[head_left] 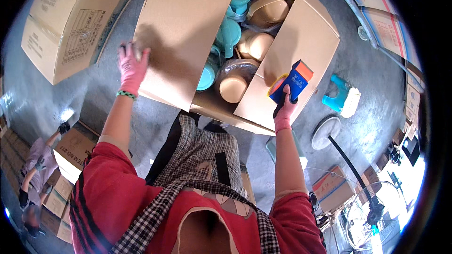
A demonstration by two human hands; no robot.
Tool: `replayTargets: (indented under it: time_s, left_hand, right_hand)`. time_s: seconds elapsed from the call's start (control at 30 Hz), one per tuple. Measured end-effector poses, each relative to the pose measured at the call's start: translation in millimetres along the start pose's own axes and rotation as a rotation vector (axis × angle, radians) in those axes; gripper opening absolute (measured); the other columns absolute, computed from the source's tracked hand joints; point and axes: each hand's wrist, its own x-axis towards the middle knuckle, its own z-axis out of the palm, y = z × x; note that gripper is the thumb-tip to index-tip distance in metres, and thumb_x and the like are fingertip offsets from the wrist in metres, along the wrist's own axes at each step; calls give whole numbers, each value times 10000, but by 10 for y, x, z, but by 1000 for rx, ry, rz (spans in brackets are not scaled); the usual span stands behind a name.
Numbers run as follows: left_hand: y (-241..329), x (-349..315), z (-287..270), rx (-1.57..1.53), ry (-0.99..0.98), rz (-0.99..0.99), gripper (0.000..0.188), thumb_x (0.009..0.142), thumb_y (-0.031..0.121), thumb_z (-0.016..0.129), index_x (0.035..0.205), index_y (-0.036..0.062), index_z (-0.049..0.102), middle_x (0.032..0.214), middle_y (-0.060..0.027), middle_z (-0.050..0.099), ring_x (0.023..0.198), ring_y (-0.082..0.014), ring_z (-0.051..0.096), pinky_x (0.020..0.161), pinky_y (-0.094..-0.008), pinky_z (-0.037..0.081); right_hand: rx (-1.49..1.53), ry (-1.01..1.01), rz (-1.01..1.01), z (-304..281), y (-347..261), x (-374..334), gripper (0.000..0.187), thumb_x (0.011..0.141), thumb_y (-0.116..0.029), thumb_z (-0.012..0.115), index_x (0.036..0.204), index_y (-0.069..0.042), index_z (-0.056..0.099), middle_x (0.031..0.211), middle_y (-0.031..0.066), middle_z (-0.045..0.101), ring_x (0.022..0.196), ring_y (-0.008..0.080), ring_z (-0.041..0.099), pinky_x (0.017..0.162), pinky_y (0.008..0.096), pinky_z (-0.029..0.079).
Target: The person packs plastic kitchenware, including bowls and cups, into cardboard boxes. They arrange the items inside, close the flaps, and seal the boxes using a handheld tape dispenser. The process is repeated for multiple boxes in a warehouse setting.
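Note:
A large cardboard box stands in front of me, its two top flaps partly folded over. Through the gap I see teal lidded containers and beige ones wrapped in clear plastic. My left hand, in a pink glove, presses flat on the left flap near its outer edge. My right hand, also in a pink glove, grips a blue and orange tape dispenser that rests on the right flap.
A closed cardboard box lies at the upper left. A teal and white plastic jug sits on the grey floor to the right, near a round white lid. Small boxes and a fan stand lower right. Another person crouches at lower left by boxes.

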Motion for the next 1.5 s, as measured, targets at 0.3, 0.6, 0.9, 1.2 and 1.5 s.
replayTargets:
  time_s: [0.3, 0.6, 0.9, 1.2, 1.5]
  left_hand:
    - [-1875, -909, 817, -562, -360, -352, 520, 789, 479, 458, 992, 9, 546, 799, -97, 570, 732, -201, 510, 705, -294, 406]
    - [-1196, -1134, -1387, -1938, -1037, -582, 808, 737, 628, 346, 1251, 10, 267, 1270, -144, 304, 1153, -298, 311, 933, -466, 247]
    - [651, -471, -150, -45, -270, -48, 973, 691, 354, 626, 1274, -18, -57, 1284, -310, 43, 1202, -438, 75, 965, -492, 147]
    - [1851, 254, 64, 246, -275, 965, 514, 744, 465, 460, 1072, 69, 480, 1145, -109, 434, 1123, -307, 323, 916, -516, 213]
    - [2782, 786, 281, 828, -1196, 1047, 478, 562, 502, 637, 842, 113, 638, 884, -84, 600, 895, -250, 540, 880, -376, 332]
  right_hand:
    - [-75, 45, -151, -23, 107, 69, 323, 665, -194, 711, 871, 9, 568, 797, 23, 567, 682, 95, 522, 656, 246, 445]
    - [8, 36, -112, -172, 260, 120, 498, 622, -302, 734, 963, -6, 526, 874, 33, 550, 772, 135, 535, 723, 280, 437]
    - [-232, -210, -33, 438, -1397, 266, 415, 654, -236, 712, 925, 35, 550, 856, 41, 567, 707, 138, 536, 686, 275, 446]
    - [-181, 46, -165, 41, -642, 8, 309, 728, -167, 648, 949, 18, 537, 855, 26, 552, 744, 106, 509, 718, 241, 418]
    - [-63, -8, 70, -505, -485, 112, 259, 731, -44, 591, 961, 48, 514, 876, 48, 559, 779, 131, 521, 767, 257, 408]
